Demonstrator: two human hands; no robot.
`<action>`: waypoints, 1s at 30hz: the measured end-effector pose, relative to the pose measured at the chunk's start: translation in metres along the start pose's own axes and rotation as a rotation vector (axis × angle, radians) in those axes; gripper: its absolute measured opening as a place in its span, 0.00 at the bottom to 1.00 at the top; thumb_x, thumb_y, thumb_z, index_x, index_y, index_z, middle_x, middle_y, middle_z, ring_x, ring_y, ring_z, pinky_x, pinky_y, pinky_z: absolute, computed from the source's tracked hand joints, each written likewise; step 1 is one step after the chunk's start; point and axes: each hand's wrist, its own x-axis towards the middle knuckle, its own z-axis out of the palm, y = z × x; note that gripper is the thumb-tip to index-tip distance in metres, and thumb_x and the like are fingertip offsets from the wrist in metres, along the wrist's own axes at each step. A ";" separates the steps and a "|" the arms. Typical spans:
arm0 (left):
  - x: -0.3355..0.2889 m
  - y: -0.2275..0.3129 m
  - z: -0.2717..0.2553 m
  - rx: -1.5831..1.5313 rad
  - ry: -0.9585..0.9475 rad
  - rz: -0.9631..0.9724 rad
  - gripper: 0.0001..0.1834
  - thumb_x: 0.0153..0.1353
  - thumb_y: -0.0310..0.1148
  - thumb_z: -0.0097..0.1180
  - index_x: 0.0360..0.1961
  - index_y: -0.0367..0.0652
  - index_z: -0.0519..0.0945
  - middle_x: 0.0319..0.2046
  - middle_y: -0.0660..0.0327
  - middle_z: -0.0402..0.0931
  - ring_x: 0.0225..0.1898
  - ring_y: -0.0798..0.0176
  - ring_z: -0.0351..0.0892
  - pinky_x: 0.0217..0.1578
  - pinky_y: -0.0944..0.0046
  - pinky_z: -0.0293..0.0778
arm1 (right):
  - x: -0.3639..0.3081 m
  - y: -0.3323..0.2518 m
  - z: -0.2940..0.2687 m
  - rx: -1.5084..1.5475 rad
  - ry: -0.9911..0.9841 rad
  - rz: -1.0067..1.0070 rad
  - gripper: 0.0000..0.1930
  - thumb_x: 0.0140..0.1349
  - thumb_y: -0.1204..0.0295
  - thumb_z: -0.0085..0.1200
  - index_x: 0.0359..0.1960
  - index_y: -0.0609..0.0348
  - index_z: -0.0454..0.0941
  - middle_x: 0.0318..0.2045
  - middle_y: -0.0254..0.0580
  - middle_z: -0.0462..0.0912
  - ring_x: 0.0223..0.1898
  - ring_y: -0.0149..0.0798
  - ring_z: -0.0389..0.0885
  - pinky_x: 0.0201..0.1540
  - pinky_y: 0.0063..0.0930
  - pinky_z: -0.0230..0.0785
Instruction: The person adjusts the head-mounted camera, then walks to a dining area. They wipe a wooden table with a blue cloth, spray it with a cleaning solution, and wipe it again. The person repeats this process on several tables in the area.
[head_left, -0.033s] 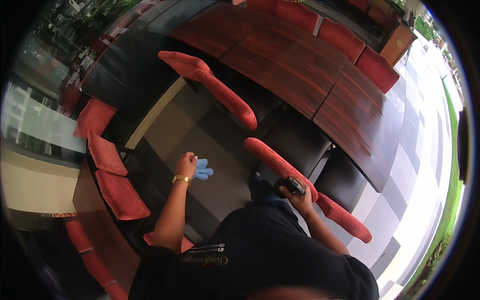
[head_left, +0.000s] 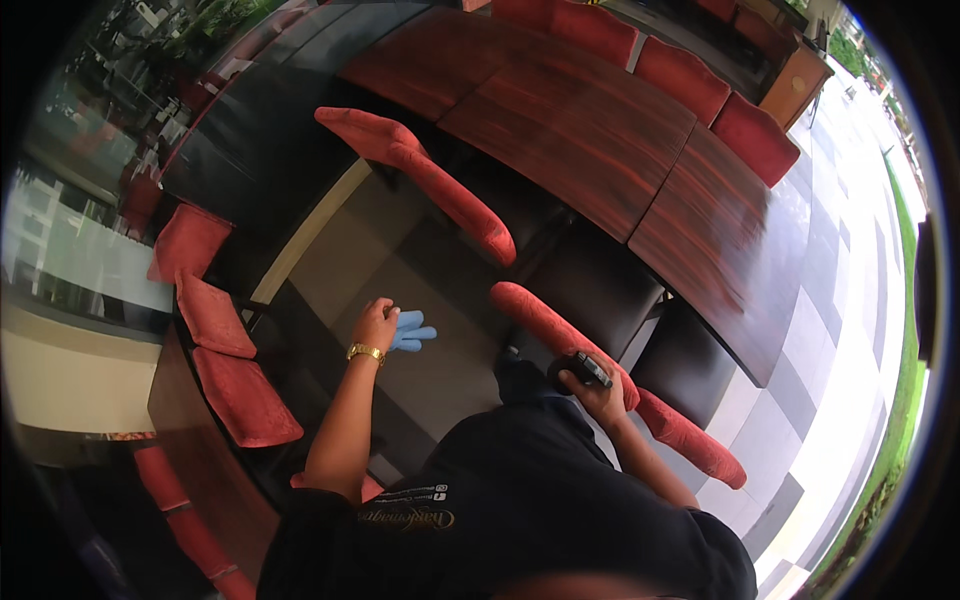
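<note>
My left hand point(head_left: 375, 325), with a gold watch point(head_left: 366, 353) at its wrist, is closed on a light blue thing with finger-like lobes point(head_left: 410, 332), much like a glove. The lobes stick out to the right over the floor. Most of the fingers are hidden behind the hand. My right hand point(head_left: 603, 398) grips a black handheld device point(head_left: 590, 371) with a dark rounded part on its left side. It is held just above the red back of a chair point(head_left: 550, 318); whether it touches is hard to tell.
Long dark wood tables point(head_left: 570, 110) stand ahead and right, with red-backed chairs on both sides. More red chair backs point(head_left: 245, 395) line another table point(head_left: 190, 430) at the left. Tiled floor point(head_left: 400, 270) runs between them. Bright paving point(head_left: 780, 420) and grass lie at the right.
The blue thing's lobes have swung slightly up and to the right as my left hand moved up a little. My right hand keeps its place with the black device.
</note>
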 end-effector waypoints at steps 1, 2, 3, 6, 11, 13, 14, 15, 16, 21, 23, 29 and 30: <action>0.029 0.010 -0.001 0.023 -0.012 0.059 0.15 0.65 0.41 0.65 0.49 0.47 0.84 0.50 0.50 0.83 0.52 0.44 0.83 0.52 0.48 0.79 | 0.018 -0.002 0.006 0.004 0.025 -0.009 0.25 0.58 0.60 0.73 0.53 0.62 0.85 0.52 0.52 0.88 0.57 0.51 0.85 0.62 0.42 0.75; 0.058 0.031 -0.004 0.061 -0.054 0.079 0.17 0.65 0.41 0.66 0.52 0.46 0.83 0.52 0.49 0.83 0.54 0.44 0.82 0.54 0.48 0.79 | 0.039 -0.002 0.008 0.004 0.062 -0.015 0.25 0.58 0.61 0.73 0.53 0.62 0.85 0.52 0.52 0.87 0.58 0.51 0.85 0.62 0.42 0.75; 0.080 0.051 -0.007 0.100 -0.108 0.091 0.20 0.64 0.41 0.66 0.54 0.46 0.82 0.53 0.49 0.82 0.56 0.44 0.81 0.55 0.48 0.79 | 0.055 -0.001 0.010 0.002 0.092 -0.008 0.24 0.58 0.61 0.73 0.53 0.62 0.85 0.52 0.52 0.87 0.58 0.52 0.84 0.62 0.42 0.75; 0.142 0.072 -0.003 0.171 -0.138 0.115 0.24 0.64 0.42 0.67 0.58 0.44 0.80 0.57 0.49 0.80 0.58 0.42 0.81 0.57 0.47 0.78 | 0.098 -0.006 0.028 0.121 0.162 0.117 0.23 0.59 0.63 0.72 0.53 0.62 0.85 0.50 0.51 0.88 0.53 0.49 0.86 0.59 0.40 0.76; 0.264 0.114 0.001 0.310 -0.253 0.290 0.37 0.62 0.44 0.69 0.71 0.50 0.70 0.75 0.48 0.63 0.63 0.40 0.78 0.61 0.45 0.77 | 0.163 -0.042 0.024 0.190 0.304 0.225 0.22 0.60 0.64 0.72 0.54 0.61 0.85 0.48 0.48 0.89 0.51 0.41 0.87 0.56 0.35 0.76; 0.312 0.132 -0.001 0.387 -0.412 0.322 0.44 0.61 0.46 0.70 0.76 0.53 0.65 0.80 0.49 0.54 0.64 0.38 0.78 0.62 0.43 0.76 | 0.170 -0.060 0.025 0.220 0.360 0.277 0.22 0.61 0.65 0.72 0.54 0.61 0.85 0.47 0.46 0.89 0.51 0.38 0.87 0.55 0.33 0.76; 0.340 0.128 0.005 0.471 -0.481 0.343 0.53 0.56 0.49 0.74 0.79 0.59 0.58 0.81 0.47 0.48 0.63 0.35 0.78 0.62 0.42 0.76 | 0.173 -0.059 0.030 0.152 0.414 0.279 0.22 0.60 0.67 0.72 0.55 0.61 0.84 0.47 0.42 0.89 0.50 0.35 0.86 0.55 0.30 0.76; 0.374 0.125 0.010 0.552 -0.493 0.416 0.55 0.54 0.49 0.76 0.80 0.60 0.57 0.81 0.45 0.48 0.63 0.34 0.78 0.62 0.42 0.77 | 0.182 -0.058 0.031 0.149 0.491 0.266 0.22 0.60 0.68 0.72 0.55 0.61 0.84 0.47 0.42 0.89 0.50 0.35 0.86 0.55 0.30 0.76; 0.401 0.117 0.011 0.641 -0.524 0.478 0.58 0.52 0.50 0.77 0.80 0.61 0.56 0.81 0.43 0.47 0.63 0.34 0.78 0.62 0.43 0.77 | 0.183 -0.057 0.038 0.150 0.554 0.274 0.22 0.60 0.68 0.73 0.55 0.61 0.84 0.47 0.41 0.89 0.50 0.35 0.86 0.56 0.30 0.76; 0.511 0.080 0.052 1.079 -0.660 0.807 0.58 0.43 0.48 0.83 0.75 0.63 0.63 0.72 0.43 0.64 0.59 0.40 0.83 0.55 0.44 0.82 | 0.168 -0.074 0.099 0.097 0.929 0.415 0.22 0.64 0.66 0.71 0.57 0.62 0.83 0.48 0.43 0.89 0.49 0.34 0.86 0.57 0.32 0.76; 0.516 0.076 0.057 1.015 -0.662 0.896 0.48 0.46 0.43 0.80 0.69 0.59 0.68 0.65 0.46 0.72 0.56 0.42 0.85 0.53 0.45 0.83 | 0.165 -0.092 0.133 0.121 0.998 0.549 0.22 0.64 0.65 0.70 0.57 0.63 0.84 0.47 0.44 0.89 0.49 0.36 0.86 0.57 0.33 0.76; 0.510 0.043 0.058 0.744 -0.662 1.103 0.27 0.51 0.33 0.70 0.54 0.49 0.78 0.48 0.50 0.85 0.47 0.46 0.89 0.46 0.47 0.85 | 0.196 -0.145 0.255 0.102 1.090 0.707 0.22 0.63 0.65 0.71 0.57 0.61 0.84 0.46 0.42 0.89 0.48 0.36 0.85 0.55 0.34 0.76; 0.501 0.038 0.050 0.720 -0.683 1.102 0.27 0.51 0.33 0.71 0.53 0.48 0.78 0.48 0.50 0.85 0.47 0.46 0.89 0.46 0.48 0.85 | 0.194 -0.146 0.276 0.105 1.088 0.680 0.22 0.63 0.65 0.71 0.57 0.59 0.84 0.47 0.41 0.89 0.47 0.35 0.85 0.54 0.33 0.76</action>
